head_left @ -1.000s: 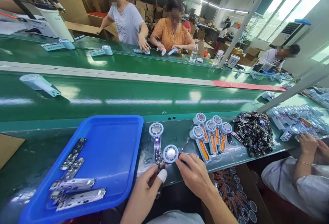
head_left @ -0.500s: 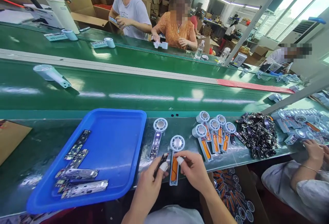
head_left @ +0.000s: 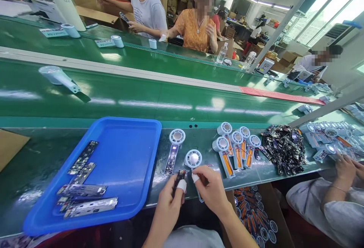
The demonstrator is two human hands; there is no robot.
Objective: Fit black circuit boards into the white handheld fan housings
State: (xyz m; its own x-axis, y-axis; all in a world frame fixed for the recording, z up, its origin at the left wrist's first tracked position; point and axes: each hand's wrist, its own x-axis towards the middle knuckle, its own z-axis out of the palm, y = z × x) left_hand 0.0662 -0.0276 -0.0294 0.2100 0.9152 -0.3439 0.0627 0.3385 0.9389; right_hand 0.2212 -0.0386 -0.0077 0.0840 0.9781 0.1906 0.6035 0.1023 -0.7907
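Left hand (head_left: pixel 168 201) pinches small circuit board (head_left: pixel 179 176) — now nearer fan shell (head_left: pixel 194 161) (orange battery hidden under right hand (head_left: pixel 212 192), which grips shell); board likely going in.

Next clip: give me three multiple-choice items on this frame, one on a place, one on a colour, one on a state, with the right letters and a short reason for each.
1. Where does the blue tray lie relative to the person's hands?
A. to their left
B. to their right
C. on the far belt

2. What colour is the conveyor belt?
A. grey
B. green
C. red

3. What is the left hand doing?
A. lying flat and empty
B. gripping a water bottle
C. pinching a small dark circuit board

Answers:
1. A, the tray sits left of both hands on the near bench.
2. B, the belt surface is glossy green.
3. C, the circuit board stands up between its taped fingertips, while the right hand holds the fan shell beside it.
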